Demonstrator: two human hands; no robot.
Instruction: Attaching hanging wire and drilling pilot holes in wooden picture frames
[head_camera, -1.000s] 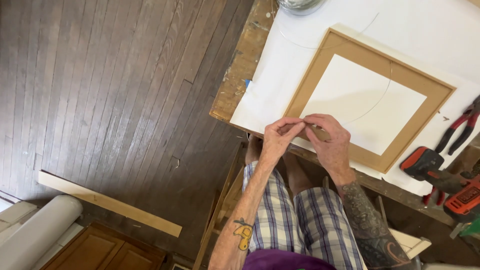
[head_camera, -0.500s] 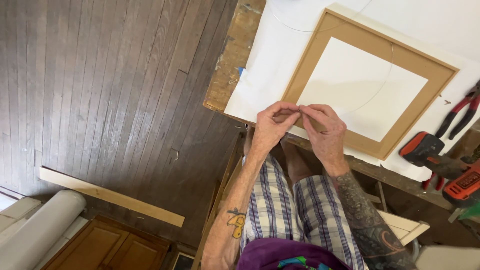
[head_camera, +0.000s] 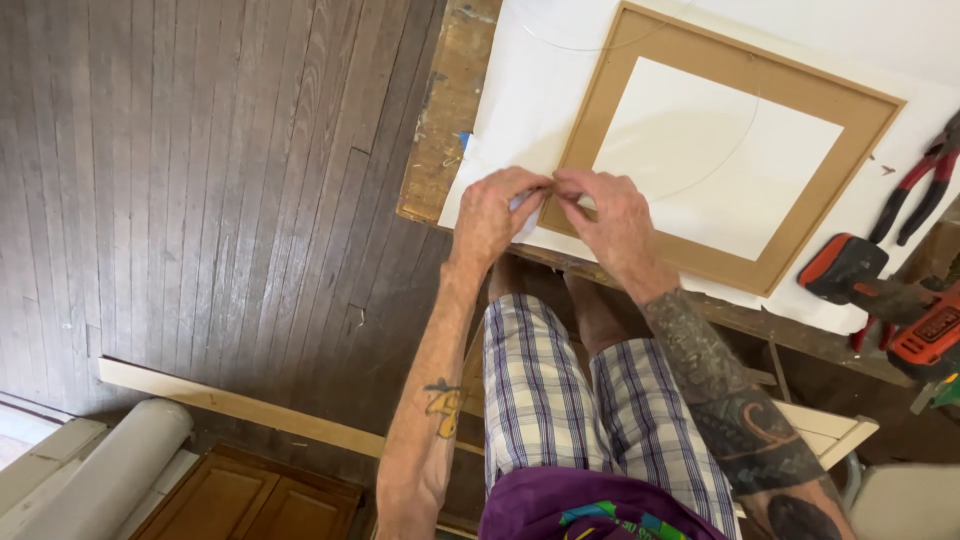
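Frame: wooden picture frame (head_camera: 722, 150), a flat square of light brown moulding with an open middle, lying face-flat on white sheet (head_camera: 520, 110) that covers the workbench (head_camera: 445, 120); it fills the upper right of the picture.
Handling: judged light and stiff, easy to slide on the paper; the mitred corners look like the weak points, so a hold along a straight rail seems safer than at a corner.
Small piece: something tiny and pale is pinched between the two hands at the frame's lower left corner; too small to tell what it is.
Left hand: left hand (head_camera: 492, 212), fingers curled together, fingertips (head_camera: 537, 186) closed on the small piece, just left of the frame's corner and over the white sheet.
Right hand: right hand (head_camera: 612, 218), fingers also drawn together at the same spot, its knuckles lying over the frame's lower left rail; whether it presses on the wood I cannot tell.
Relation: both hands meet fingertip to fingertip at the frame's near corner, centre of the picture.
Nearby: red-handled pliers (head_camera: 922, 182) at the right edge; red and black power tool (head_camera: 880, 300) lower right, well apart from the hands.
Below: checked shorts (head_camera: 575, 400) and dark plank floor (head_camera: 200, 180).
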